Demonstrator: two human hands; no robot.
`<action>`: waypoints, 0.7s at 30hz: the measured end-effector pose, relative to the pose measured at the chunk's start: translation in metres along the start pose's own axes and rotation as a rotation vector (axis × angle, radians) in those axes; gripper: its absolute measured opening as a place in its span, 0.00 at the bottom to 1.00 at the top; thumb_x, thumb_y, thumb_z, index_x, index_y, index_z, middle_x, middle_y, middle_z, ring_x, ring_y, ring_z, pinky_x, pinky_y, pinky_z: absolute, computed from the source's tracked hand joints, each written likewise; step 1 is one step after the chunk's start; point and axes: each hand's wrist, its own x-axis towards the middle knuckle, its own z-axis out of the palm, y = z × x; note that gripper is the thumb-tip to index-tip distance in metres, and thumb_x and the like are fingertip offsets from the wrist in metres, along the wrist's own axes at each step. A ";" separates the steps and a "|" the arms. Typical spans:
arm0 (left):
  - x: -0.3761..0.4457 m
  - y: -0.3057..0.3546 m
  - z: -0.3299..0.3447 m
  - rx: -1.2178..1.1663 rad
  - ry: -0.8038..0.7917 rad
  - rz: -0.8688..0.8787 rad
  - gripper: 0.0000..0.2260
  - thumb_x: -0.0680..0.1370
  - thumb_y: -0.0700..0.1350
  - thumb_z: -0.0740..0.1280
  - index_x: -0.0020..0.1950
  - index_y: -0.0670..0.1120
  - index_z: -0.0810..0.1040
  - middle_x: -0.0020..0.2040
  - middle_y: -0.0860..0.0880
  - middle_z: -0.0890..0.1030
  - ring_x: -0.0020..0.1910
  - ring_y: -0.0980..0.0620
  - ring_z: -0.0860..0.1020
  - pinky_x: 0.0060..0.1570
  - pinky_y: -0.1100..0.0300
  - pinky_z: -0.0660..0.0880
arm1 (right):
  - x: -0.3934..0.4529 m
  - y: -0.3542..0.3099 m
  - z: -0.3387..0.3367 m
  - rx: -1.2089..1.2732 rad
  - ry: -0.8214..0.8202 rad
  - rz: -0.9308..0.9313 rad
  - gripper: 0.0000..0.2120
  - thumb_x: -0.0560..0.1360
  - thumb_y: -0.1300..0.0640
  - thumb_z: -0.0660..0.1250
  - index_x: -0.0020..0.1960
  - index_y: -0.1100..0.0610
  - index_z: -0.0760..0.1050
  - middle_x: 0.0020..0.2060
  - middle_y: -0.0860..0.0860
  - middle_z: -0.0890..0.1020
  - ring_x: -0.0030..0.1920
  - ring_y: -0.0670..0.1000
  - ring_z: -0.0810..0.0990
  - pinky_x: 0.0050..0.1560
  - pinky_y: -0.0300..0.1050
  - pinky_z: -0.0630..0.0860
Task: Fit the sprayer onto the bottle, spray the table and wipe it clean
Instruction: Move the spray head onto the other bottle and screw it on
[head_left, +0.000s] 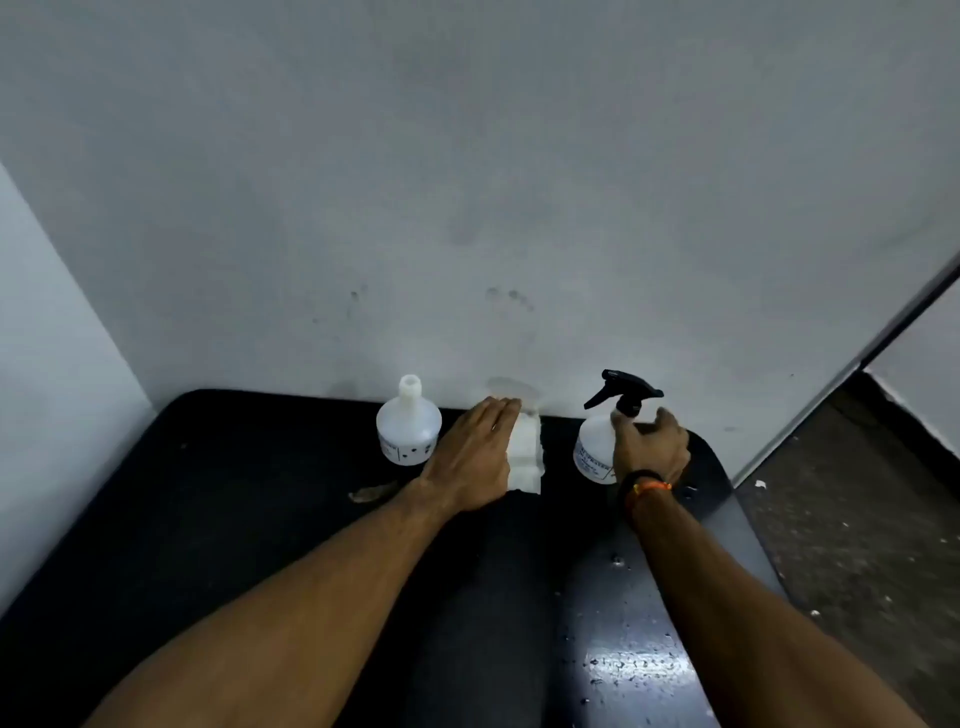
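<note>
Both forearms reach far: left hand (470, 454) flat, palm down, fingers straight and together; right hand (652, 447) fingers loosely curled, banded wrist.

White bottle w/ black sprayer (623, 391) fitted, upright at table's (260, 519) back-right, white cloth (525, 457) flat beside it

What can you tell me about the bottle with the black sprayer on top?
The spray bottle is translucent white plastic with a printed label and a black trigger sprayer fitted on its neck, nozzle pointing left. It stands upright near the back right of the black table. The right hand curls round its shoulder.
</note>
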 end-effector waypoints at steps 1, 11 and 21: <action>0.001 0.001 0.002 0.003 -0.015 -0.004 0.33 0.77 0.39 0.61 0.81 0.40 0.53 0.80 0.42 0.60 0.80 0.45 0.57 0.78 0.56 0.51 | 0.004 -0.001 0.001 0.049 -0.022 0.032 0.33 0.72 0.47 0.74 0.73 0.58 0.71 0.68 0.61 0.75 0.69 0.63 0.71 0.69 0.58 0.70; -0.010 0.015 -0.003 -0.045 -0.033 -0.018 0.34 0.76 0.40 0.63 0.80 0.39 0.56 0.79 0.40 0.62 0.79 0.43 0.59 0.78 0.52 0.55 | 0.001 -0.006 0.011 0.104 0.000 0.004 0.15 0.72 0.49 0.76 0.55 0.56 0.82 0.51 0.56 0.85 0.56 0.59 0.81 0.53 0.43 0.70; -0.057 0.054 -0.033 -0.318 -0.044 -0.199 0.47 0.71 0.60 0.74 0.81 0.43 0.54 0.80 0.44 0.59 0.79 0.45 0.58 0.76 0.40 0.58 | -0.098 -0.038 -0.010 0.010 -0.067 -0.267 0.20 0.70 0.41 0.75 0.52 0.55 0.82 0.48 0.55 0.87 0.52 0.58 0.83 0.55 0.51 0.78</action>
